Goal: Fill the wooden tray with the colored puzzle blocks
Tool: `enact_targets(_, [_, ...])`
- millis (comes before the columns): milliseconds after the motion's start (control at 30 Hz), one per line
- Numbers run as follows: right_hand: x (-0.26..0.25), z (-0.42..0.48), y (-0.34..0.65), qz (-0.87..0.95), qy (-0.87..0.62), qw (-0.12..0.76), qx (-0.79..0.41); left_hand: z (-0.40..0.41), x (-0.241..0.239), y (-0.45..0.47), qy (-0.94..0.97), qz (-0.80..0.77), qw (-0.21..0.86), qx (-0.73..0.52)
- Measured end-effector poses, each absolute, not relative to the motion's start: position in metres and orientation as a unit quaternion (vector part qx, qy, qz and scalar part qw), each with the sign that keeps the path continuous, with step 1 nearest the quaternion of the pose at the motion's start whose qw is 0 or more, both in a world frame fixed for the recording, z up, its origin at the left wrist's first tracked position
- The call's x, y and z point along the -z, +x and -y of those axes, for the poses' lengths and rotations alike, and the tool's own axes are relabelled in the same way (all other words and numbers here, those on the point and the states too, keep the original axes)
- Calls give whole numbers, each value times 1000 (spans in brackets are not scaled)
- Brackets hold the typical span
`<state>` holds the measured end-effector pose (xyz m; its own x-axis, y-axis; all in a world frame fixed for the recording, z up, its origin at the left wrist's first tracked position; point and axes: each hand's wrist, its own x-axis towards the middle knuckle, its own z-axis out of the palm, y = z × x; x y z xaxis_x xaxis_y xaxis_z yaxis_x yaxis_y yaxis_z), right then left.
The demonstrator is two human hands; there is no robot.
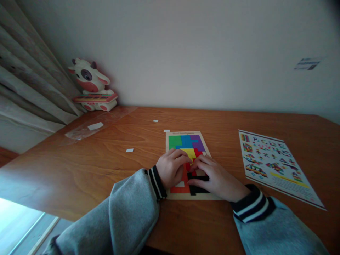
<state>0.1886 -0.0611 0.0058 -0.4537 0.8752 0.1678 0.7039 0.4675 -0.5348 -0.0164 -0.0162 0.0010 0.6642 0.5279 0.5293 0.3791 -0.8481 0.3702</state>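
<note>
A wooden puzzle board (186,196) lies on the table, filled with coloured block pieces: a green piece (174,141), a blue piece (186,141), a purple piece (198,144), a yellow piece (189,152), an orange-red piece (176,190) and a black piece (198,179). My left hand (172,166) rests over the board's left side, fingers bent and close together, their tips at a red piece (188,166). From the right, my right hand (212,173) reaches over the board, with its thumb apart from its bent fingers. Both hands hide part of the board.
On the right of the wooden table (143,131) lies a printed picture sheet (276,166). A cow toy with a keyboard (92,85) stands at the back left, near clear plastic wrapping (79,134). Small white pieces (130,150) lie left of the board.
</note>
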Motion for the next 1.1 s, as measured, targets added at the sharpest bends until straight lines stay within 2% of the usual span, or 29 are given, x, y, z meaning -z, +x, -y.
enact_targets(833, [-7,61,189,820,-486,229,-199,17,-1,-16,907,-254,117,-314])
enact_targets(1100, [-11,61,193,760,-506,320,-254,17,-3,-16,912,-244,129,-304])
